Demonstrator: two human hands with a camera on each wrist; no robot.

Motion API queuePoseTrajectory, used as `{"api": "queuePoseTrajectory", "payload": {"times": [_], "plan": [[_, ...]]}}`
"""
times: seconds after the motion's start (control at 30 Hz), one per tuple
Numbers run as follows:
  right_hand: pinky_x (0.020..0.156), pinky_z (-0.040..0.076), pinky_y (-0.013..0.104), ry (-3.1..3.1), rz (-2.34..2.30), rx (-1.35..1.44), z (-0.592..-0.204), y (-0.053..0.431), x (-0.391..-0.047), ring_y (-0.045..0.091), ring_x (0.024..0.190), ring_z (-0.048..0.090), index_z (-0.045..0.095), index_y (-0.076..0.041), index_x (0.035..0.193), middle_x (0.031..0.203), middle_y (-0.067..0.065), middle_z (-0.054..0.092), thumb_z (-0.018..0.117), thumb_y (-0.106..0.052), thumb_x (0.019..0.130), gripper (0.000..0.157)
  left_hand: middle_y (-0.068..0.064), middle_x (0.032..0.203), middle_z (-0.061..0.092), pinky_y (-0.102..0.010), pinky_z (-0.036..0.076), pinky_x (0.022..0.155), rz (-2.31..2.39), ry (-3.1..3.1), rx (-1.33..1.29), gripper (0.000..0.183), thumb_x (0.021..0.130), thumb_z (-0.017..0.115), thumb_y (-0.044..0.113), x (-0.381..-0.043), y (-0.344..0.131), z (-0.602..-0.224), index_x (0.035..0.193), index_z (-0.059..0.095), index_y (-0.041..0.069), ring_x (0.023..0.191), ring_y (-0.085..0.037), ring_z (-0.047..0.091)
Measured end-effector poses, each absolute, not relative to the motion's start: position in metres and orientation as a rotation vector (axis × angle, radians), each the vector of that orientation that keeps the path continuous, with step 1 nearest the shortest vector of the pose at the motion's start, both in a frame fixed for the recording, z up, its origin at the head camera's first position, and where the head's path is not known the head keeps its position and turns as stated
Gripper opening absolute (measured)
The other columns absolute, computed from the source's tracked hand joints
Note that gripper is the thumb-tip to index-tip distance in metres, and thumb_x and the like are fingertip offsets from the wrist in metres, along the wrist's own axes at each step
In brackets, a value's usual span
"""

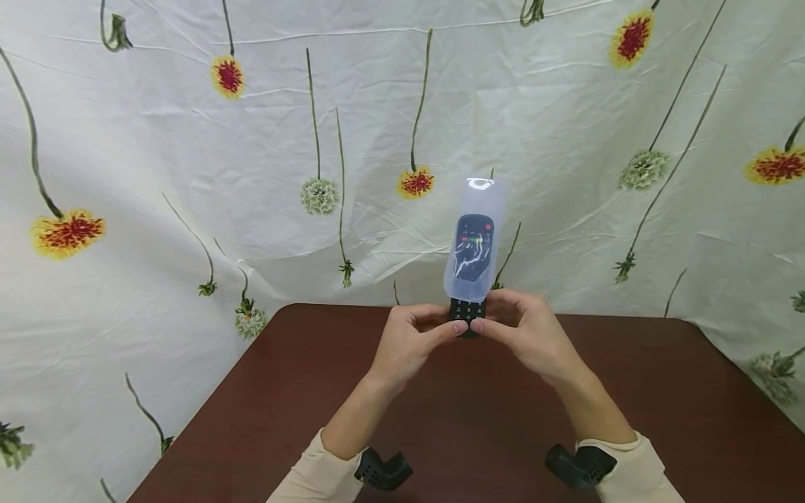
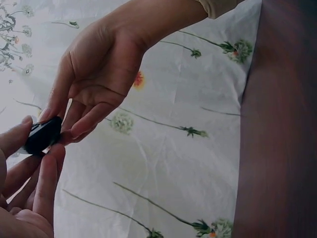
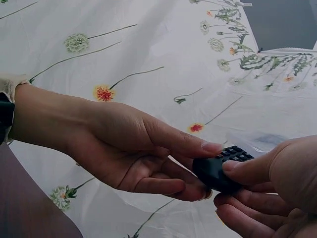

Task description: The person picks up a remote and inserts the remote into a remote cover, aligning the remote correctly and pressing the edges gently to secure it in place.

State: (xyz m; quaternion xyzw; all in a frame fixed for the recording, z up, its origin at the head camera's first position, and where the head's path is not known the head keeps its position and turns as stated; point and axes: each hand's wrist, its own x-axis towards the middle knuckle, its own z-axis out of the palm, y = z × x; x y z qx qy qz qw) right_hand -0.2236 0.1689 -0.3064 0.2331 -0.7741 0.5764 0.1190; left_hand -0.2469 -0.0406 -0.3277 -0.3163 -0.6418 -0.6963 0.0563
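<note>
Cloth point(image 1: 138, 293) printed with flowers hangs behind the scene, running from nine o'clock on my head view across the top to three. Taking the remote as the centre of the dial, I see a cream sleeve and a black wrist device point(image 1: 383, 469) toward seven. At eight, the left hand point(image 1: 409, 342) pinches the remote's near end, thumb on the face, fingers curled behind. The remote point(image 1: 468, 308) itself is held up before the far edge of a brown table point(image 1: 472, 419), far end toward twelve. A clear plastic cover point(image 1: 481, 199) sits over its upper part, reaching past the tip and catching glare, the lower keys bare. At four, the right hand point(image 1: 528, 328) pinches the same end, its thumb just beside the other. Toward five, I see a second black device point(image 1: 578, 467).
</note>
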Motion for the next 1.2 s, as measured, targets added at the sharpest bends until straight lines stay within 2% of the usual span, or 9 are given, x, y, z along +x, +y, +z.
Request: {"api": "queuePoseTrajectory", "payload": {"times": [0.13,0.33,0.5,0.67,0.83,0.97,1.2], "plan": [[0.086,0.058,0.033,-2.260,1.688,0.696,-0.310,0.165,-0.224,0.028,0.098,0.074,0.067,0.006,0.127,0.110,0.017,0.073,0.076,0.003,0.092,0.037,-0.011,0.098,0.075,-0.034,0.060,0.077,-2.083,-1.883,-0.883,0.030,0.089,0.081,0.006,-0.249,-0.043,-0.326,0.117,0.075,-0.003,0.089,-0.020,0.070],[0.087,0.059,0.041,-2.339,1.608,0.690,-0.316,0.154,-0.225,0.029,0.102,0.073,0.069,0.003,0.127,0.118,0.015,0.071,0.078,-0.002,0.092,0.037,-0.011,0.102,0.073,-0.026,0.055,0.065,-2.045,-1.613,-0.729,0.029,0.095,0.074,0.002,-0.252,-0.048,-0.321,0.121,0.072,-0.009,0.074,-0.015,0.064],[0.088,0.058,0.045,-2.367,1.567,0.684,-0.319,0.148,-0.225,0.031,0.103,0.073,0.070,0.001,0.125,0.118,0.013,0.071,0.080,-0.005,0.091,0.037,-0.013,0.099,0.074,-0.027,0.052,0.060,-1.939,-1.562,-0.700,0.018,0.095,0.074,0.001,-0.254,-0.051,-0.319,0.110,0.077,-0.008,0.064,-0.017,0.057],[0.086,0.059,0.043,-2.362,1.549,0.700,-0.320,0.144,-0.225,0.029,0.100,0.073,0.071,0.001,0.123,0.116,0.012,0.072,0.081,-0.004,0.090,0.035,-0.014,0.093,0.073,-0.027,0.052,0.060,-1.886,-1.553,-0.691,0.012,0.094,0.075,0.001,-0.254,-0.052,-0.321,0.101,0.078,-0.009,0.072,-0.019,0.059],[0.086,0.059,0.042,-2.352,1.530,0.692,-0.320,0.142,-0.224,0.027,0.099,0.073,0.071,0.000,0.122,0.113,0.011,0.072,0.081,-0.004,0.090,0.034,-0.019,0.094,0.072,-0.023,0.051,0.061,-1.889,-1.529,-0.710,0.012,0.092,0.077,-0.002,-0.254,-0.051,-0.322,0.101,0.078,-0.010,0.083,-0.019,0.061],[0.085,0.059,0.040,-2.328,1.528,0.689,-0.320,0.141,-0.223,0.026,0.096,0.074,0.071,0.001,0.120,0.110,0.010,0.073,0.081,-0.003,0.089,0.033,-0.018,0.095,0.072,-0.021,0.047,0.061,-1.891,-1.522,-0.724,0.013,0.090,0.078,-0.003,-0.254,-0.050,-0.322,0.101,0.078,-0.009,0.088,-0.019,0.064],[0.088,0.058,0.042,-2.284,1.519,0.648,-0.320,0.138,-0.222,0.023,0.096,0.072,0.072,-0.003,0.118,0.103,0.006,0.074,0.082,-0.002,0.087,0.033,-0.015,0.093,0.070,-0.024,0.055,0.067,-1.894,-1.520,-0.722,0.014,0.088,0.079,-0.005,-0.252,-0.044,-0.326,0.101,0.078,-0.011,0.087,-0.020,0.066]]}}
